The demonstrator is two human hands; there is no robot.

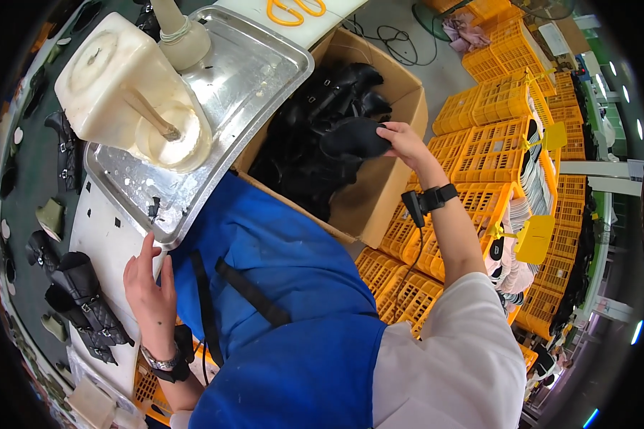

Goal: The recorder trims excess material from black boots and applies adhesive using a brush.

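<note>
My right hand [406,146] pinches the edge of a smooth, rounded black shoe piece [354,138] above an open cardboard box [397,118]. Whether this piece is joined to the black boot uppers [304,175] heaped in the box, I cannot make out. Some of those uppers have straps and buckles. My left hand [150,282] is empty, its fingers apart, by the near corner of a metal tray [243,93]. On the tray stands a white plastic container [114,79] with a pale paste in its opening and a brush [150,114] resting there.
Several black buckled boot uppers [86,300] lie left of my left hand, beside a dark green belt [32,207]. Orange-handled scissors [293,11] lie at the top. Stacked yellow crates [479,154], some with insoles, fill the right side. Cables [390,39] run on the floor.
</note>
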